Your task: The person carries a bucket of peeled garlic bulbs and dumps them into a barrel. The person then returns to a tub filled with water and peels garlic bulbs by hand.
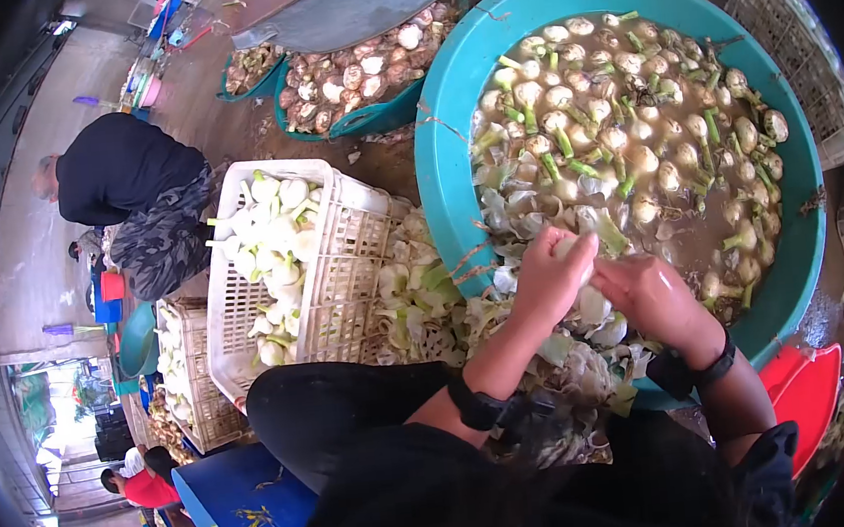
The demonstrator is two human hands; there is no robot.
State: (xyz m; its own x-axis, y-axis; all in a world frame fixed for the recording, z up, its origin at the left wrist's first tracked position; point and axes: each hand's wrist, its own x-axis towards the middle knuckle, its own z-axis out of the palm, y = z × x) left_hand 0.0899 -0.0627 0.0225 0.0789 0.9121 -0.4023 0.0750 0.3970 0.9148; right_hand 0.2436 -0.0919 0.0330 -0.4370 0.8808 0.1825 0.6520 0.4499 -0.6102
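My left hand (555, 270) is closed around a pale bulb (571, 248) over the near left rim of a large teal tub (444, 111). Beside it, my right hand (646, 294) is closed too, its fingers meeting the other hand; what they pinch is hidden. Bulbs with green stems (642, 159) float in the tub's brown water. Peeled skins (577, 375) are heaped under and around both hands.
White crate (327, 262) of peeled bulbs stands left of the tub, with more skins between. Teal baskets (369, 118) of bulbs lie beyond. A red container (805, 401) is at right. A person in dark clothes (134, 178) bends at left; others are farther off.
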